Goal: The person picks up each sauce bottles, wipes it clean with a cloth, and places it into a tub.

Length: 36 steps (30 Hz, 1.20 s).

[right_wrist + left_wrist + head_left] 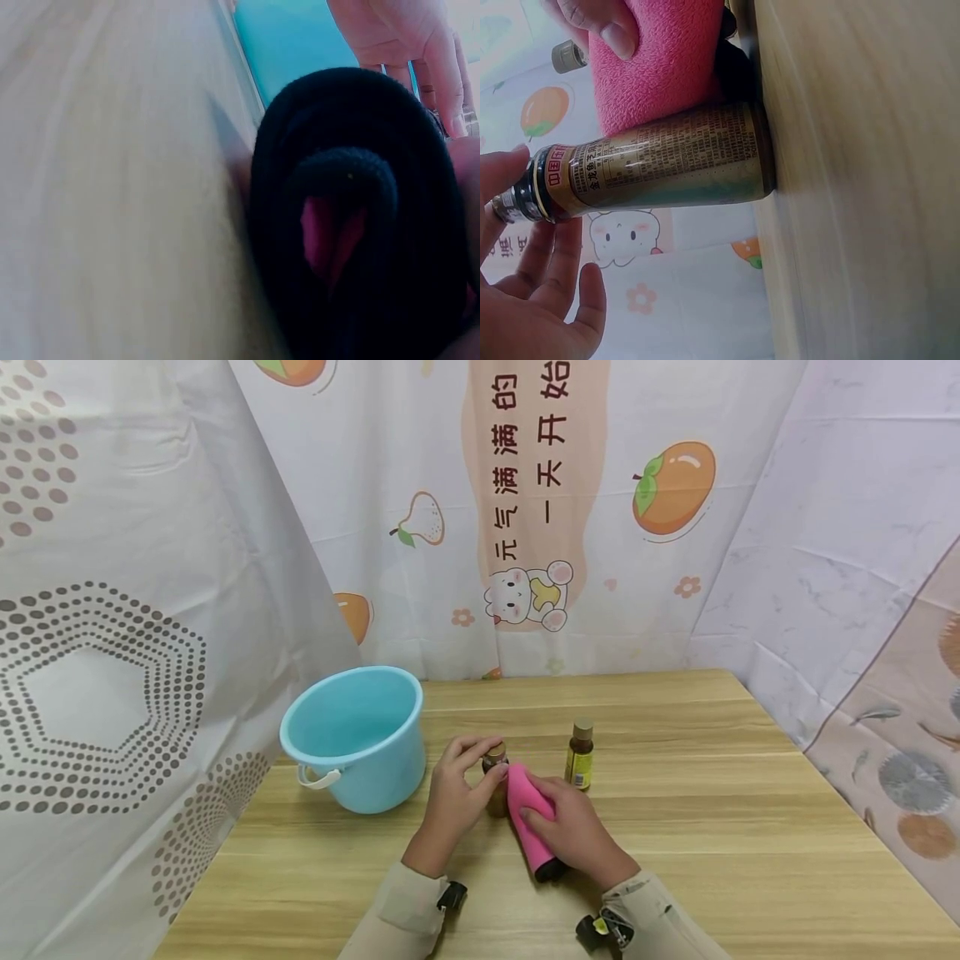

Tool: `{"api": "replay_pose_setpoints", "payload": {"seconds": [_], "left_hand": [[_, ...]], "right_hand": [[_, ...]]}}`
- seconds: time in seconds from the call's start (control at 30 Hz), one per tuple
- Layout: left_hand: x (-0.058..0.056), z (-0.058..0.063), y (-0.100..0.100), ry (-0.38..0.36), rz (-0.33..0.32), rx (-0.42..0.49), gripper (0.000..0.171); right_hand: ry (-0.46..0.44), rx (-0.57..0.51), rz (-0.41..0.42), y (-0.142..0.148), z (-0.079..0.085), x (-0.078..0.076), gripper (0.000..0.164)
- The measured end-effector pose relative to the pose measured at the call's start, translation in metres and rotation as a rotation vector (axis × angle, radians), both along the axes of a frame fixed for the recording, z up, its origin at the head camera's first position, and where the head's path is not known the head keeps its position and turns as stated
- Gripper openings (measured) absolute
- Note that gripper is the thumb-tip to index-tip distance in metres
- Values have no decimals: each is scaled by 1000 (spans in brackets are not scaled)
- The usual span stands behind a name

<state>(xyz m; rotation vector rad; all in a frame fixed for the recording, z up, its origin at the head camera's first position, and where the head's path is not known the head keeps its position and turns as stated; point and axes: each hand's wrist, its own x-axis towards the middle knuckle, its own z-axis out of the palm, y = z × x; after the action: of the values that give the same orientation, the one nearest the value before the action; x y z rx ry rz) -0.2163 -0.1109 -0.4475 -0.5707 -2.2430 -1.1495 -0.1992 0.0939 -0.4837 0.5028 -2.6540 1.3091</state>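
Near the table's middle stands an upright bottle point(667, 161) with a gold, densely printed label, likely sesame oil. The left hand point(460, 785) holds it around the neck, thumb on one side and fingers on the other. My right hand point(573, 827) grips a rolled pink towel point(530, 818) with a black end point(352, 120). In the left wrist view the towel lies against the bottle's side. Just beyond the right hand stands a second, small dark bottle point(580, 756) with a yellow label and brownish cap.
A light blue bucket point(386, 768) with a white handle stands left of the hands, towards the back of the wooden table point(712, 827). Patterned curtains point(420, 443) hang behind the table and at both sides.
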Motion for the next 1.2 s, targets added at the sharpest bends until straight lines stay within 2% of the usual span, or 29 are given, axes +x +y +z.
{"api": "replay_pose_setpoints", "payload": {"seconds": [0.4, 0.53, 0.83, 1.2], "left_hand": [[0, -1, -2, 22, 8, -11, 37], [-1, 0, -2, 38, 4, -16, 37], [-2, -1, -3, 18, -9, -28, 34], [-2, 1, -3, 10, -51, -13, 34]], "right_hand": [[53, -28, -7, -1, 3, 1, 56], [99, -48, -5, 0, 3, 1, 56], [250, -128, 7, 0, 5, 2, 58], [335, -233, 38, -1, 8, 3, 64]]}}
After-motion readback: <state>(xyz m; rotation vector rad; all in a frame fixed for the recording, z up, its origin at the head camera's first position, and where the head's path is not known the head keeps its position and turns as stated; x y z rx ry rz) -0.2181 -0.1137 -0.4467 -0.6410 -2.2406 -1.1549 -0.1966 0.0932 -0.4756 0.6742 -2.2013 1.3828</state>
